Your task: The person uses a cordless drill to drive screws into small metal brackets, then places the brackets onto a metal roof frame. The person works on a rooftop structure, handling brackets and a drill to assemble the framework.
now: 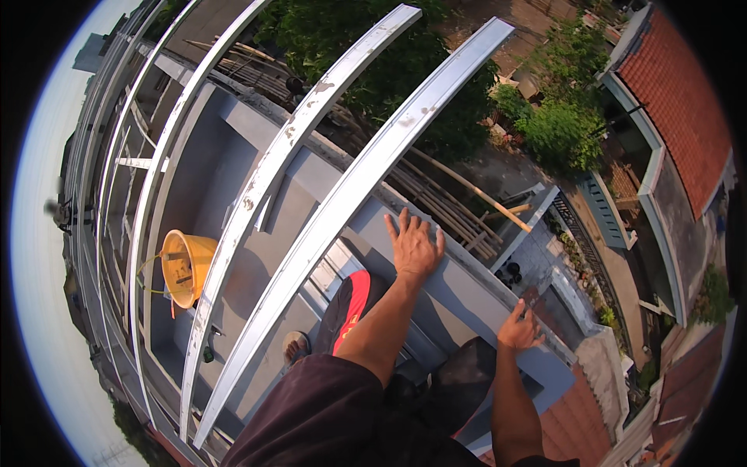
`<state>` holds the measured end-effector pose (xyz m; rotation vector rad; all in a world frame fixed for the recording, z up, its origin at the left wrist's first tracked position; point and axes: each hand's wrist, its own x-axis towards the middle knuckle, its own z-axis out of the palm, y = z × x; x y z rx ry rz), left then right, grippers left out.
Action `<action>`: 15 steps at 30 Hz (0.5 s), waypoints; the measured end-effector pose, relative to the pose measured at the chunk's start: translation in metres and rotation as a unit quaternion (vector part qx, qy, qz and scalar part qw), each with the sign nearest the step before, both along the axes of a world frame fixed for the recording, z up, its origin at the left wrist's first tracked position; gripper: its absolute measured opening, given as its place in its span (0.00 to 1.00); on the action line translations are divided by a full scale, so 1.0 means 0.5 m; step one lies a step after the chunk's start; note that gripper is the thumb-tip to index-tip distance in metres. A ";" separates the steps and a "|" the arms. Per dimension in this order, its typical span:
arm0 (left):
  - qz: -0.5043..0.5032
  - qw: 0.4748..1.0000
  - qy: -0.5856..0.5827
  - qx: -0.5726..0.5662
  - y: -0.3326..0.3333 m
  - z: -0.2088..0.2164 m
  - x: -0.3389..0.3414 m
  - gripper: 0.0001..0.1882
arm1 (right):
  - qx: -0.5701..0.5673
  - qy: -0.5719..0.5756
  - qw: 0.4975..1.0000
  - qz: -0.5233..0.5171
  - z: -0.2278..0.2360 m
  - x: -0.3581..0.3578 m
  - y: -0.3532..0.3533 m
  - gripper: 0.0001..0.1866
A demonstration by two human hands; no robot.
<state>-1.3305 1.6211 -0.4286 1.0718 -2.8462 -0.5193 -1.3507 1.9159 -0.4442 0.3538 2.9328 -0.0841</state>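
Note:
My left hand (416, 245) rests on the top of a grey plastered parapet wall (459, 288), its fingers spread. Farther right along the same wall is my right hand (520, 330), fingers apart and holding nothing; whether its palm bears on the edge I cannot tell. Just left of my left hand, a silver metal roof beam (342, 194) slants across the wall, apart from my fingers. A second beam (268, 167), spotted with flaked patches, runs alongside it. My legs straddle or stand close to the wall; my body partly hides how.
A yellow bucket (208, 257) stands in the grey trough beyond the beams, with a small dark tool (208, 354) near it. Bamboo poles (447, 206) lie outside the wall. Far below are trees (564, 128), a yard and a red tiled roof (673, 101). More beams line the left.

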 end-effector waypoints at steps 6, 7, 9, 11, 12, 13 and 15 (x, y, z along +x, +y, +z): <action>0.000 1.000 -0.004 0.002 0.000 0.000 0.000 0.21 | 0.011 0.004 1.000 0.000 -0.007 0.001 0.002 0.34; 0.000 1.000 -0.006 0.001 0.000 -0.001 0.000 0.21 | 0.012 0.005 1.000 -0.002 -0.009 0.001 0.002 0.34; 0.000 1.000 -0.009 0.000 0.000 -0.001 0.001 0.21 | 0.011 0.007 1.000 -0.002 -0.013 0.002 0.004 0.34; -0.001 1.000 -0.009 -0.001 0.000 -0.001 0.001 0.21 | 0.010 0.009 1.000 0.000 -0.018 0.003 0.008 0.34; 0.000 1.000 -0.019 -0.002 0.000 0.002 -0.001 0.21 | 0.011 0.010 1.000 0.000 -0.019 0.004 0.009 0.34; 0.000 1.000 -0.030 -0.002 0.000 0.006 -0.003 0.20 | 0.011 0.012 1.000 0.001 -0.021 0.005 0.009 0.34; 0.001 0.999 -0.039 -0.004 0.001 0.010 -0.003 0.19 | 0.010 0.014 1.000 0.002 -0.022 0.006 0.011 0.34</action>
